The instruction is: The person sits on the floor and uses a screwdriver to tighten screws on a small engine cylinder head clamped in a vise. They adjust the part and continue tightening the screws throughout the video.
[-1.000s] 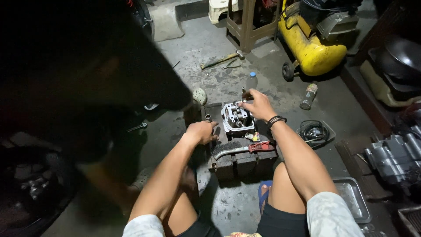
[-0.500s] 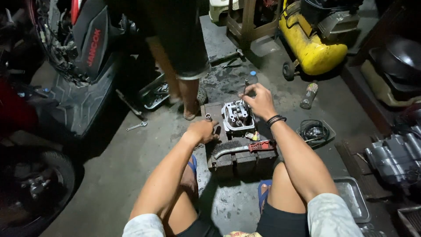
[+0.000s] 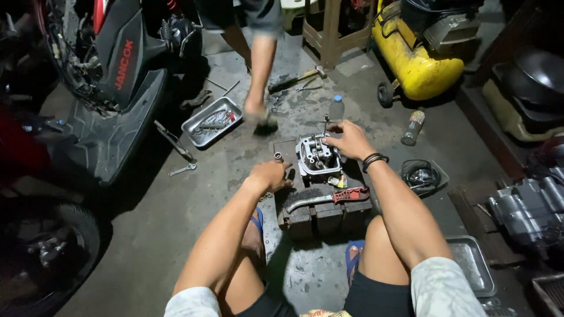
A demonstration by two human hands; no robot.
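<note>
Head view: your right hand (image 3: 350, 140) is closed around a thin tool shaft (image 3: 326, 124) standing upright at the far edge of the cylinder head (image 3: 317, 155). Your left hand (image 3: 271, 174) rests curled at the head's left side, just beside a small socket (image 3: 278, 157); you cannot tell whether it grips anything. The cylinder head sits on a wooden block (image 3: 320, 214) on the floor between your knees, with a red-handled wire brush (image 3: 326, 198) lying in front of it. Beyond stand a clear bottle (image 3: 336, 109) and another person's leg (image 3: 260, 70).

Two metal trays (image 3: 211, 122) (image 3: 474, 265), two bottles (image 3: 336, 109) (image 3: 413, 127) (both small), one yellow compressor (image 3: 418, 66).
</note>
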